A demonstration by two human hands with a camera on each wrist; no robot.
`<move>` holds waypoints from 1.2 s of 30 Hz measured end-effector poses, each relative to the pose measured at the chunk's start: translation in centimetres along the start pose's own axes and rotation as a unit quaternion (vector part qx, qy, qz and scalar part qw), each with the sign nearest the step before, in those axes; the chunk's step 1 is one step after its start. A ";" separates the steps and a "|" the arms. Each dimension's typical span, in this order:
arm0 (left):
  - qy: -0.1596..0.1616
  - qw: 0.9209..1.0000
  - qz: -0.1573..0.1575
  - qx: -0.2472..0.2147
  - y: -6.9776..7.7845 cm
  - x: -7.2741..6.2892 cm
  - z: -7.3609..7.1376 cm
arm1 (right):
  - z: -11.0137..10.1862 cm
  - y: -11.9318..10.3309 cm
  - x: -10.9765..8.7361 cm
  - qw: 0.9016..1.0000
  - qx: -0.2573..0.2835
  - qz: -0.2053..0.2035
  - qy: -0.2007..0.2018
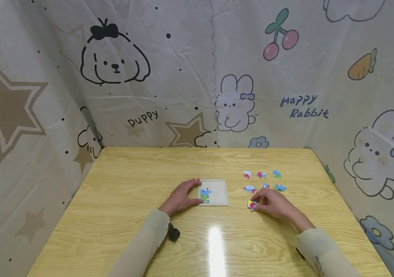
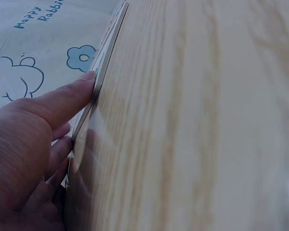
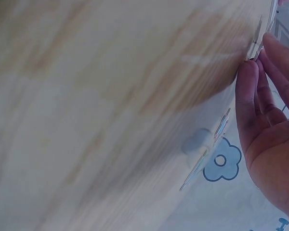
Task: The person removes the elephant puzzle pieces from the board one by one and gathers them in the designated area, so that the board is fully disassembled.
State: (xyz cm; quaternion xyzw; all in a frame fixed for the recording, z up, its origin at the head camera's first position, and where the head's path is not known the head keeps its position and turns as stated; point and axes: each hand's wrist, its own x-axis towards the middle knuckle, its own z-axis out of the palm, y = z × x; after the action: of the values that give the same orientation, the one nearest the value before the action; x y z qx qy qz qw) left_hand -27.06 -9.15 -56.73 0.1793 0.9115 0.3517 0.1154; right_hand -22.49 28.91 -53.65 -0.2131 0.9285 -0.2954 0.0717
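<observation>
My left hand (image 1: 180, 197) rests at the left edge of a shallow pale puzzle tray (image 1: 226, 192), thumb and fingers spread apart. In the left wrist view the thumb (image 2: 70, 100) touches the tray's thin rim (image 2: 108, 55). Inside the tray, along its left side, lie a blue puzzle piece (image 1: 205, 191) and a green one (image 1: 205, 199). To the right of the tray, my right hand (image 1: 273, 203) pinches a yellow, red and blue jigsaw piece (image 1: 251, 204) between thumb and fingers, low over the table.
Several loose jigsaw pieces lie in two rows beyond the right hand, among them a blue-green piece (image 1: 277, 174) and a red-white piece (image 1: 247, 174). The wooden table (image 1: 141, 165) meets a printed curtain (image 1: 176, 77) at its back and sides.
</observation>
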 end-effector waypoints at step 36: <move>-0.007 0.999 0.029 0.011 -0.3 -0.2 -0.3 | 0.5 -3.2 3.0 0.998 0.042 0.020 0.046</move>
State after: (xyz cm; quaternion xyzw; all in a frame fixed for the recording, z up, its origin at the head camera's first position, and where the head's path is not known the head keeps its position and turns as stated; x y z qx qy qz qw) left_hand -27.09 -9.58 -56.67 0.2096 0.9090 0.3431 0.1095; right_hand -23.91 25.00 -52.29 -0.1774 0.9219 -0.3416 0.0440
